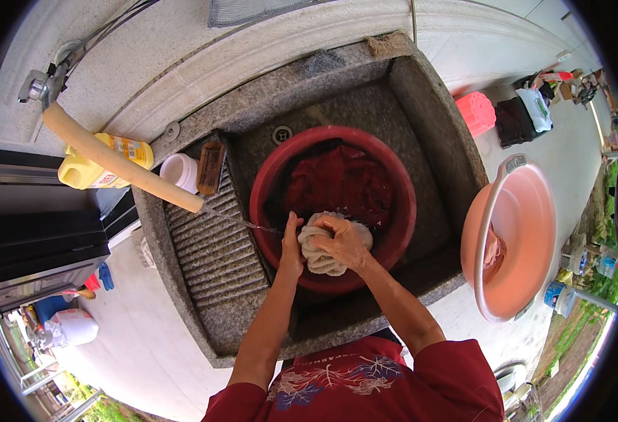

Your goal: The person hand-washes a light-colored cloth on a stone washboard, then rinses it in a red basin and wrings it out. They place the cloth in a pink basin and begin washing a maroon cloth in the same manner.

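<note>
A bunched pale beige cloth [321, 261] is between my hands, over the near side of a red basin [258, 204]. My right hand [344, 245] grips it from above, with the fingers curled into its folds. Against the cloth's left side is my left hand [291, 246], its fingers partly hidden by the cloth. A dark red garment [330, 179] lies soaking in dark water in the basin. From a tan hose [122, 163] a thin stream of water runs toward the basin's left edge, beside my left hand.
The basin stands in a stone sink [432, 112] with a ridged washboard [214, 243] on its left. A scrubbing brush [211, 167], a white tub [179, 173] and a yellow jug [84, 171] are near the tap [36, 87]. Right of the sink is a large pink basin [530, 204] with cloth inside.
</note>
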Motion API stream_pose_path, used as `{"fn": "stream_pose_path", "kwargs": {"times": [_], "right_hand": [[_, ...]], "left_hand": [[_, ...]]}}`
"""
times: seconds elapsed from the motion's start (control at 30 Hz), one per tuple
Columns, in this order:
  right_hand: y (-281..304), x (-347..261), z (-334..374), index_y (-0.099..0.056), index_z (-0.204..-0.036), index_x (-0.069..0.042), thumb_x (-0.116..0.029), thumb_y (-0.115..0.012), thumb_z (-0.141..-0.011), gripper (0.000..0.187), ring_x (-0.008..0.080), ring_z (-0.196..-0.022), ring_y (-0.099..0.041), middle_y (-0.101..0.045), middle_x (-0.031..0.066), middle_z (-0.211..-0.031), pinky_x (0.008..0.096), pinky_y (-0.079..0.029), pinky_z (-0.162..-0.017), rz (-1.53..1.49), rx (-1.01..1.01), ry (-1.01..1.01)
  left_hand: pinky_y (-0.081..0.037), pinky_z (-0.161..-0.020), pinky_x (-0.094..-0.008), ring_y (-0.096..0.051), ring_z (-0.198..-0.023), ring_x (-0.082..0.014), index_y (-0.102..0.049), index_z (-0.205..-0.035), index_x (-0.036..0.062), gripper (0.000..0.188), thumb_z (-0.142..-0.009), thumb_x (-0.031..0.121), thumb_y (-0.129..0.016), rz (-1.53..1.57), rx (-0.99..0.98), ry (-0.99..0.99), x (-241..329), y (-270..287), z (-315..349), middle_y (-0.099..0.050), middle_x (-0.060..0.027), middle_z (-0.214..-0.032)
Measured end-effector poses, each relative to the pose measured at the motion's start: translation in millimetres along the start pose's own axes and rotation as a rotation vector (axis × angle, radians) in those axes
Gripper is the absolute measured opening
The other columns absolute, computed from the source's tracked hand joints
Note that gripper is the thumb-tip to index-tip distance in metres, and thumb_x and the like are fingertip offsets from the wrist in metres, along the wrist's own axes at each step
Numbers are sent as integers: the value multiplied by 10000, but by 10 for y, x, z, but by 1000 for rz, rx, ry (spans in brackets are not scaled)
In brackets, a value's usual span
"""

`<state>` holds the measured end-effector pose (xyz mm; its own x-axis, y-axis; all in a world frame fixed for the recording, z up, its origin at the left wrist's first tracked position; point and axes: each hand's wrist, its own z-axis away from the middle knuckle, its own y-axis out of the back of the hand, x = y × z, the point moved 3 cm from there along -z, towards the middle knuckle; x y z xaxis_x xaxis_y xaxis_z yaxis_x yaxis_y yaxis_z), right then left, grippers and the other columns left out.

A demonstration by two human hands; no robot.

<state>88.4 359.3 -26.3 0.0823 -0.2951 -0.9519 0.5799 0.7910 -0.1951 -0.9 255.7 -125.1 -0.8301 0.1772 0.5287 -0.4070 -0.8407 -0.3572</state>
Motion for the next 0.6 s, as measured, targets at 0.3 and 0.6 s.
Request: {"fn": "stream_pose_path", "kwargs": {"times": [0.3,0.6], "right_hand": [[-751,-458,228,-557,-828,-54,-207,-719,-727,245,303,-703,-579,-558,117,-749,408,-451,-595,760,259,533],[-209,22,-343,-547,-663,-65,-353,-593,-841,342,373,-571,-599,-589,156,-607,468,-481,-516,795,363,290]], "left_hand": [[-507,-843,-343,-594,-925,-184,-530,-1087,113,384,-934,457,-456,135,-411,-232,268,-314,450,-599,-31,-953],[-534,-688,-335,-595,-799,-170,-543,-1039,127,249,-963,333,-426,562,-317,18,-42,-284,160,-590,-14,-925]]}}
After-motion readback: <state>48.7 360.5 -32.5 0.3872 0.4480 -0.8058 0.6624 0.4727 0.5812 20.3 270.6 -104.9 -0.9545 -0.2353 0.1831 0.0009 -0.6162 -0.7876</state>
